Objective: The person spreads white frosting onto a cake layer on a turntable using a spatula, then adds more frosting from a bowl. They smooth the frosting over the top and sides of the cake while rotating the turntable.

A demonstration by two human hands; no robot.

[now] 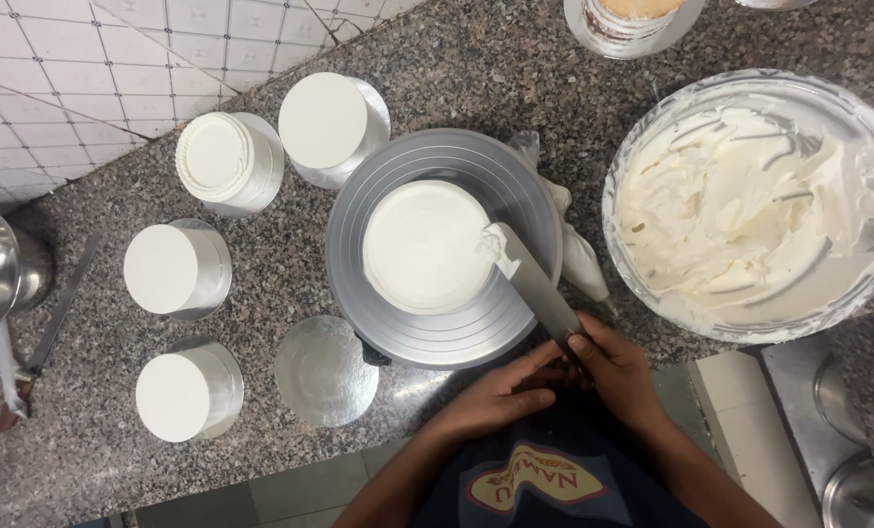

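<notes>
Right hand (621,370) grip closed around palette knife (535,284), left hand (503,394) alongside.

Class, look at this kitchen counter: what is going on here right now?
A person is icing a small round cake that sits on a metal turntable. The right hand grips a palette knife, its cream-loaded tip touching the cake's right edge; the left hand rests by the handle. A big bowl of whipped cream stands on the right, and four iced cakes wait on the left.
</notes>
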